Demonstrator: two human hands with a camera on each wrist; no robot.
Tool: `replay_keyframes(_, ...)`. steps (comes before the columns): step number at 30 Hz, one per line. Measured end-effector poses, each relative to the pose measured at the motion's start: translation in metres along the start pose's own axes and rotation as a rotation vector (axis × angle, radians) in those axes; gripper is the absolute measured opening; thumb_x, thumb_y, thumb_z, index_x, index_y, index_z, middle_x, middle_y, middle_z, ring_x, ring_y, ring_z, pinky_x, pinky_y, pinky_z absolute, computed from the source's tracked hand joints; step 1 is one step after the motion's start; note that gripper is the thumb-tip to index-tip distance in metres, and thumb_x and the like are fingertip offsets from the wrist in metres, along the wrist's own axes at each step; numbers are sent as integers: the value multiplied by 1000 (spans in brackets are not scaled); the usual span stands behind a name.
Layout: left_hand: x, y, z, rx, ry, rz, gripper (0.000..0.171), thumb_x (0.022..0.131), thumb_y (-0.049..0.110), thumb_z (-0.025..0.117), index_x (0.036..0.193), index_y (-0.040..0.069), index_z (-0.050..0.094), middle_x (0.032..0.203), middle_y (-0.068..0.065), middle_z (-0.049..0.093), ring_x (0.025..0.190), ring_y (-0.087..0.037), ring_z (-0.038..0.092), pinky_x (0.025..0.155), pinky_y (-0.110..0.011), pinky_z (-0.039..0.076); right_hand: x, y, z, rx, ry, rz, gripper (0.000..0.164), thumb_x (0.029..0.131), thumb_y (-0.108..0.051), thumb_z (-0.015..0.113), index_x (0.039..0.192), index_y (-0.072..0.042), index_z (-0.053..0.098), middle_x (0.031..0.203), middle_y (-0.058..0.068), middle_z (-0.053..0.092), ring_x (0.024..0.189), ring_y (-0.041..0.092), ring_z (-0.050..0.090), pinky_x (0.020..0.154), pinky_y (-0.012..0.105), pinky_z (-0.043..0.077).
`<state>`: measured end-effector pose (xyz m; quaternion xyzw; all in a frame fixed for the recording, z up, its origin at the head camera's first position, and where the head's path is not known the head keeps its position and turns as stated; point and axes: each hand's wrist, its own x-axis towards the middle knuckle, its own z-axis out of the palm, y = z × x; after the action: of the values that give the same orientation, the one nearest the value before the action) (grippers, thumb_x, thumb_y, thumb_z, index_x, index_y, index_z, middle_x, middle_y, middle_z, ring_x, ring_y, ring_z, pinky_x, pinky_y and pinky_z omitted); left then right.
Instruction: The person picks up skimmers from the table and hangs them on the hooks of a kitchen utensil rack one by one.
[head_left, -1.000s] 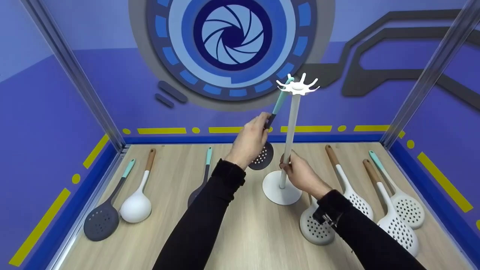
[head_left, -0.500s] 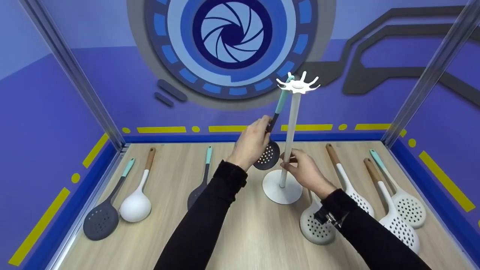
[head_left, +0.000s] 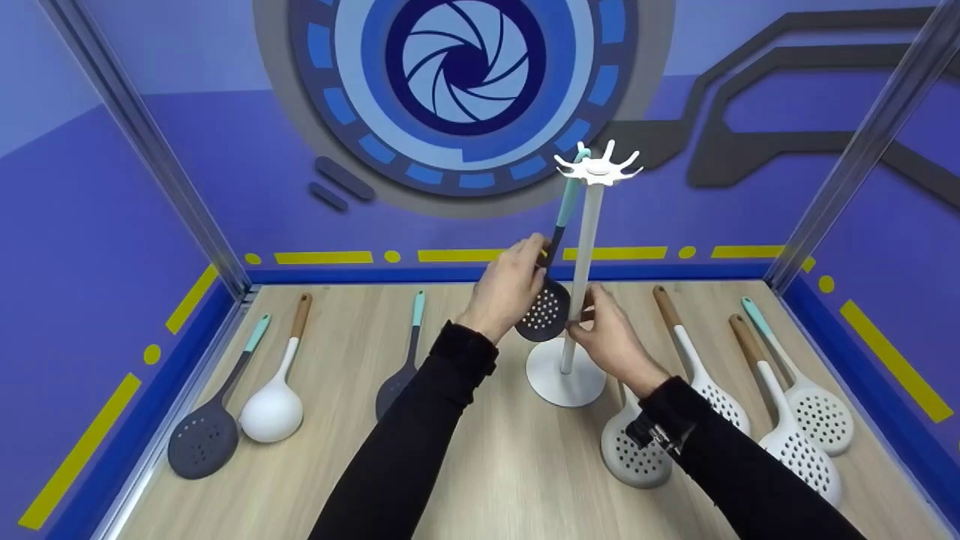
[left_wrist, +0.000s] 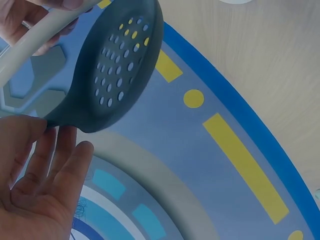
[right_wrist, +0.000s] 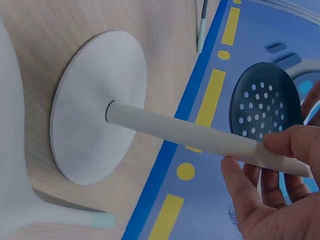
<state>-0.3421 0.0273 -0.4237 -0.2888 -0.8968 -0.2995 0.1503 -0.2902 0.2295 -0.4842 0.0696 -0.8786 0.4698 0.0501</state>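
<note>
In the head view my left hand (head_left: 504, 289) pinches the neck of a dark grey skimmer (head_left: 546, 313) with a teal handle. The handle's top end overlaps one prong of the white utensil stand (head_left: 598, 171), and the perforated head hangs left of the pole. Up close in the left wrist view, the thumb and fingertips meet the skimmer (left_wrist: 117, 70) where head joins handle. My right hand (head_left: 611, 341) grips the stand's pole low down. In the right wrist view, thumb and fingers wrap the pole (right_wrist: 185, 136), and the round base (right_wrist: 95, 110) rests on the table.
A dark slotted turner (head_left: 202, 442), a white ladle (head_left: 271, 412) and another dark utensil (head_left: 395, 386) lie left. To the right are a grey skimmer (head_left: 636, 457), white perforated utensils (head_left: 802, 461) and a pale skimmer (head_left: 819, 420). Walls enclose the wooden table (head_left: 510, 465).
The skimmer's head has swung right, toward the pole, with my left hand following slightly. My right hand's fingers have loosened and shifted a little on the pole. The stand stays put.
</note>
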Motion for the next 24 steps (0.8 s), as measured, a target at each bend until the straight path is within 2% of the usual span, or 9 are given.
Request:
replay_keyframes(8,-6,-7,-3,-31,-9,-34,24,120,11,66,144,9,69,131,-13,80,114,-28,82,98,-43,70,-3,0,1,-32,23,-64,47,107,8,69,152,5,57,141,29,66,132,47,73,115,61,64)
replay_keyframes(12,-10,-13,-6,-30,-24,-52,25,121,13,64,145,8,70,131,-13,80,114,-27,81,97,-44,70,-5,-1,2,-96,24,-76,48,109,7,68,155,4,55,138,26,65,124,40,73,107,55,64)
replay_keyframes(16,-15,-20,-10,-31,-38,-71,26,120,12,65,145,7,71,132,-15,80,117,-29,81,99,-45,70,-6,-2,3,-143,19,-87,49,110,7,68,157,5,54,136,25,64,118,34,71,101,46,62)
replay_keyframes(24,-25,-35,-21,-24,-93,-133,27,118,11,69,144,4,73,142,-19,79,128,-36,80,110,-50,68,-6,-1,4,-146,27,-129,48,109,10,69,155,6,56,135,26,64,117,35,73,96,42,65)
